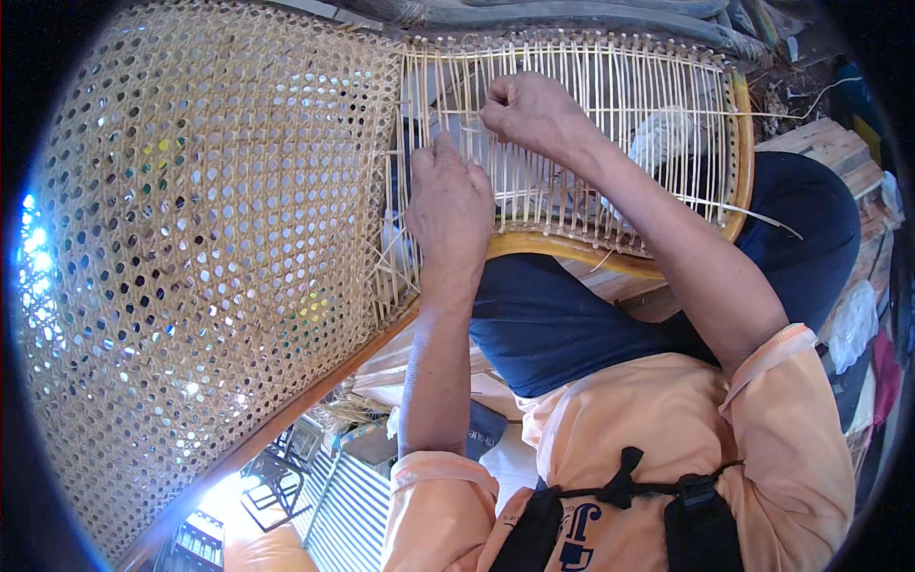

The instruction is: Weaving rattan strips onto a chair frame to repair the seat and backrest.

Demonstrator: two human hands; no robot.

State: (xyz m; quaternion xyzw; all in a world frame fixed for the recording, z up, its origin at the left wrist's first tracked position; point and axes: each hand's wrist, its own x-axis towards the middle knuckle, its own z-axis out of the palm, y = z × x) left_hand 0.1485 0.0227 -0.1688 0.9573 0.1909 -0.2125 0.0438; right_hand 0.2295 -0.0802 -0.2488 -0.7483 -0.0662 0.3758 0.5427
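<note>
A curved wooden frame (739, 143) lies across my lap, strung with pale upright cane strands (572, 76) and a few crosswise ones. My left hand (448, 205) rests over the strands beside the finished weave, its fingers bent down and close together; what they grip is hidden. To its right and a little farther off, my right hand (534, 114) is closed in a pinch at the strands. A long crosswise cane strand (772, 114) runs rightward from near this hand past the frame's edge. Lower down, another loose cane end (762, 217) sticks out over my knee.
Finished open-hole cane webbing (210, 191) fills the left side, edged by a wooden rail (372, 348). Wooden poles (591, 14) lie along the far side. A white plastic bag (851, 324) is at the right. Below left stands a dark metal frame (281, 477).
</note>
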